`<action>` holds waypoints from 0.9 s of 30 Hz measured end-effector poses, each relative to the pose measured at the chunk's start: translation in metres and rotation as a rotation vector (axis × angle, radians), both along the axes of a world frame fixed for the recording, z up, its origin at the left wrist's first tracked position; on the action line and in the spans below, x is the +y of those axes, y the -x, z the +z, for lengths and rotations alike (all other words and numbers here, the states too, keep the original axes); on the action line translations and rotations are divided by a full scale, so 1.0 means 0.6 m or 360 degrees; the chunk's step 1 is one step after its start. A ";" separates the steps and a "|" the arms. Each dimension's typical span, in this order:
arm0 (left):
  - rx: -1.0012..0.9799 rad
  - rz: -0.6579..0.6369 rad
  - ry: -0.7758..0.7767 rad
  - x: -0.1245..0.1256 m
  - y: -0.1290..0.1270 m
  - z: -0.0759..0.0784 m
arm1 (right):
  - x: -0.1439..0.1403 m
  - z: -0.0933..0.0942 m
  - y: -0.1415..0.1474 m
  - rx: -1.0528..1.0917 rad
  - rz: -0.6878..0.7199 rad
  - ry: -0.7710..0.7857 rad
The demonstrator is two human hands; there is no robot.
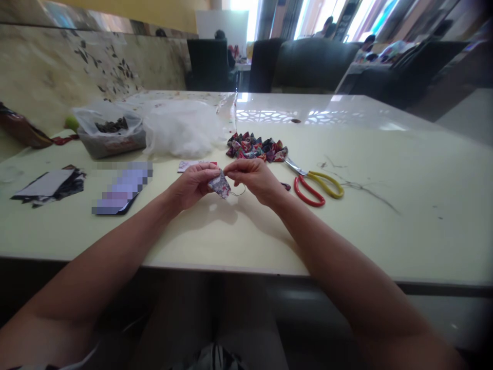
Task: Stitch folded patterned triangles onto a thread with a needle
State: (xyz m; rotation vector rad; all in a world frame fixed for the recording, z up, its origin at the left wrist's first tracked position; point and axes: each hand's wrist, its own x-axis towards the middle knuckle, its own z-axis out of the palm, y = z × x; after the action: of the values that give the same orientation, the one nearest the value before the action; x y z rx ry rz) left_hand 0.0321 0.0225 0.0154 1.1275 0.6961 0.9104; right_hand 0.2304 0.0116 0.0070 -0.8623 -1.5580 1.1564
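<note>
Above the pale glossy table (239, 241), your left hand (192, 184) pinched the small patterned fabric piece (220, 185) steady (thread looped below) while your right hand (252, 179) gripped its edge.

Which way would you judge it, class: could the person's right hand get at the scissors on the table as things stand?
Probably yes: the scissors lie just beside the right hand, nothing between, though its fingers are pinching the fabric piece.

A long pale table (385, 154) stands beside a marbled wall (46, 67) with leaf patterns, dark chairs (308, 64) line its far end, and bright daylight pours through tall windows (246, 13) behind them.
</note>
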 end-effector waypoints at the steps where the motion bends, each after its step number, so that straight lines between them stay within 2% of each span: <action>1: 0.0000 0.0005 -0.0006 0.000 0.000 0.000 | -0.001 0.001 0.000 -0.0003 0.0002 -0.0005; 14: 0.0133 0.0157 -0.0161 0.000 0.000 -0.001 | -0.004 0.004 0.001 -0.0118 -0.0054 -0.0072; 23: 0.0111 0.0054 -0.0138 0.000 0.000 -0.001 | -0.004 0.002 0.003 -0.0141 -0.0020 -0.0081; 27: 0.0146 0.0014 -0.0109 -0.001 0.000 -0.004 | -0.004 0.000 0.004 -0.0270 -0.0060 -0.0140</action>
State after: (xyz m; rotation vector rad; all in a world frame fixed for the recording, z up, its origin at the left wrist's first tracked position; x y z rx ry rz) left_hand 0.0319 0.0220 0.0130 1.2337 0.7503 0.9000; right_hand 0.2283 0.0095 0.0069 -0.9467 -1.7094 1.0013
